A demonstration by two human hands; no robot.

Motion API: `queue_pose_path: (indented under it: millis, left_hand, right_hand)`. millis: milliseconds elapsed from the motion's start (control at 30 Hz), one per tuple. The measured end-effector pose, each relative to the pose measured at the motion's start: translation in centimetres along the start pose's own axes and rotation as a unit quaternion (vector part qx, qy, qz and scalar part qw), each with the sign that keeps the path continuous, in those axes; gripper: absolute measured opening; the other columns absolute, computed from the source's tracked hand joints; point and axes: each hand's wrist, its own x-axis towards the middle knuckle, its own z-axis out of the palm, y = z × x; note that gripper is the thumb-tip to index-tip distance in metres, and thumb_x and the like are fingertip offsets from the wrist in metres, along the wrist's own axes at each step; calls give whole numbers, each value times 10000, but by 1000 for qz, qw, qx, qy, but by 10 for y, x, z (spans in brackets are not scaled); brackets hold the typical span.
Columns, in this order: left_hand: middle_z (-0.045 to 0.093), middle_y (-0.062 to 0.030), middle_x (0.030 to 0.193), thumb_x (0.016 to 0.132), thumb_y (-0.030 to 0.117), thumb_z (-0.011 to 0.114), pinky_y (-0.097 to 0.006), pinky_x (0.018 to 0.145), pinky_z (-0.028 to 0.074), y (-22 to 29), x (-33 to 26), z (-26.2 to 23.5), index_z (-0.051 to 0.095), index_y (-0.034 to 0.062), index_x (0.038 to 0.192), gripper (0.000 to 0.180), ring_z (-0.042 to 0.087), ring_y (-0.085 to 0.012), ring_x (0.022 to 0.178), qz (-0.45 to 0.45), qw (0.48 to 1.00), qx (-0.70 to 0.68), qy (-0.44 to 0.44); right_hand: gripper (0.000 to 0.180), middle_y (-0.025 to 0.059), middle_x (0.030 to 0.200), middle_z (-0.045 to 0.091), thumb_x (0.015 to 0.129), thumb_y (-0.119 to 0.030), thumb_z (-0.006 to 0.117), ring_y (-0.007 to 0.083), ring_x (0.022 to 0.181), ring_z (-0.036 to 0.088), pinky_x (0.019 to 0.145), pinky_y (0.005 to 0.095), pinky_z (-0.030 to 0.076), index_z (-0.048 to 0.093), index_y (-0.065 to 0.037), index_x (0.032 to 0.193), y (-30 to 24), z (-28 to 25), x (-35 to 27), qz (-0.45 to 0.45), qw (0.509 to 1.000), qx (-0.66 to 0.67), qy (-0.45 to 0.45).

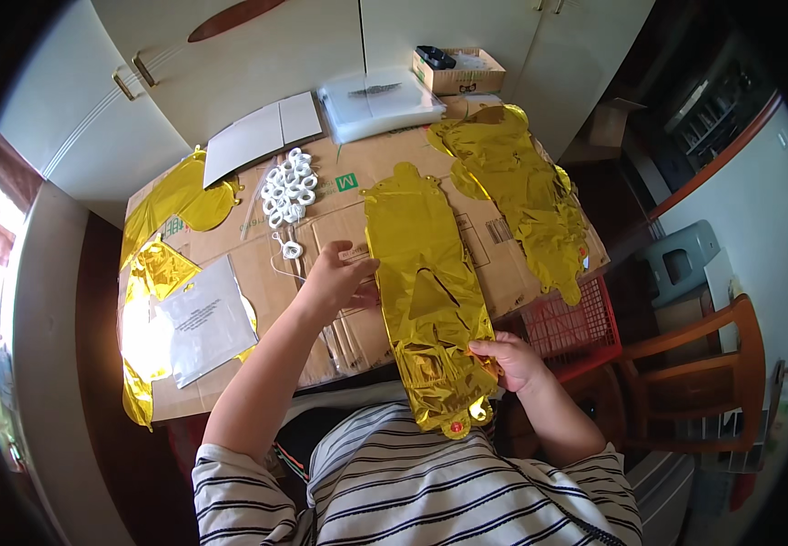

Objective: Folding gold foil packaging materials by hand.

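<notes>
We count two hands, the left hand (335, 278) and the right hand (512, 359), both on one flat gold foil balloon (426, 291) lying on the table (503, 264). A second heap of gold foil balloons (521, 196) lies at the far right, and more gold foil (171, 205) sits at the left; how many pieces are in either we cannot tell. We see one cluster of white rings (288, 188), too many to count, one clear plastic bag (204, 318), one cardboard box (459, 71), one red crate (576, 329) and one wooden chair (699, 373).
</notes>
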Motion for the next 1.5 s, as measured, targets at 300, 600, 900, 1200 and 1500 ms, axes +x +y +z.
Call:
queue_pose_path:
  millis: [300, 600, 900, 1200, 1500]
  left_hand:
    - [703, -145, 1000, 939, 66, 689, -303, 691, 623, -6, -1, 9, 344, -55, 1494, 665, 725, -195, 810, 10, 1000, -29, 4]
    - [705, -113, 888, 845, -38, 739, -249, 576, 566, -8, 19, 6, 355, -96, 1498, 760, 677, -136, 693, 71, 995, 9, 66]
    - [669, -105, 731, 814, -59, 763, -246, 450, 409, -10, 26, -1, 345, -141, 1468, 780, 574, -124, 540, 96, 992, 33, 72]
    - [697, -103, 771, 811, -43, 779, -236, 508, 482, -10, 26, -4, 385, -122, 1458, 762, 623, -118, 600, 106, 987, 101, 73]
    - [704, -139, 972, 854, -11, 776, -251, 576, 545, -16, 4, -4, 221, -29, 1585, 919, 670, -143, 719, 63, 995, 64, 35]
  right_hand:
    - [259, 93, 1108, 760, 957, -81, 677, 170, 976, 728, 916, 319, 569, 717, 19, 1193, -4, -1, -1, 1, 1000, -27, -13]
    - [215, 52, 1046, 755, 949, -111, 714, 122, 906, 706, 868, 280, 553, 733, -5, 1135, 3, 3, -1, -50, 995, -76, 31]
    - [159, 15, 948, 731, 949, -132, 729, 89, 825, 667, 790, 257, 532, 731, -16, 1058, 5, 6, 5, -60, 990, -115, 60]
    - [137, 23, 934, 733, 950, -124, 727, 94, 812, 673, 779, 268, 536, 736, -13, 1030, 4, 7, 7, -62, 989, -117, 69]
    - [118, 52, 961, 747, 957, -111, 708, 134, 867, 713, 826, 290, 570, 735, -20, 1027, 1, 10, 6, -16, 998, -36, 55]
